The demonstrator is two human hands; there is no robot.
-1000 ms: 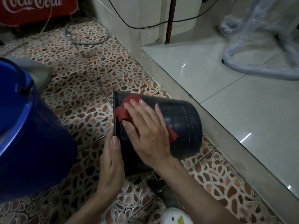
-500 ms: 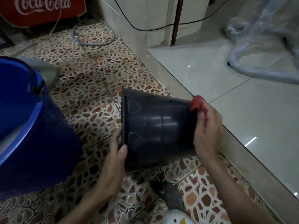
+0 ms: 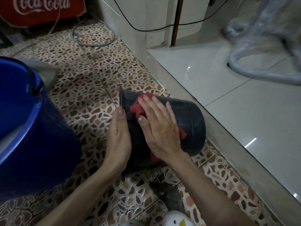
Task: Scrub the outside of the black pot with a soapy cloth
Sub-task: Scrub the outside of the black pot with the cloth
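The black pot (image 3: 189, 121) lies on its side on the pebble-pattern floor, rim to the left, base to the right. My right hand (image 3: 160, 126) presses a red cloth (image 3: 138, 108) flat against the pot's upper wall near the rim. Bits of the cloth stick out past my fingertips and below my palm. My left hand (image 3: 118, 137) rests against the pot's rim edge and steadies it, fingers straight and pointing away from me. The pot's mouth faces away from view.
A large blue bucket (image 3: 24, 131) stands close on the left. A raised step (image 3: 219, 132) with glossy white tiles runs along the right. A red Coca-Cola box (image 3: 40, 10), a hose loop and cables lie at the back. A plastic-wrapped fan base (image 3: 260, 62) is far right.
My right hand has swept the red cloth from the pot's base on the right back up the wall to near the rim. My left hand stays at the rim.
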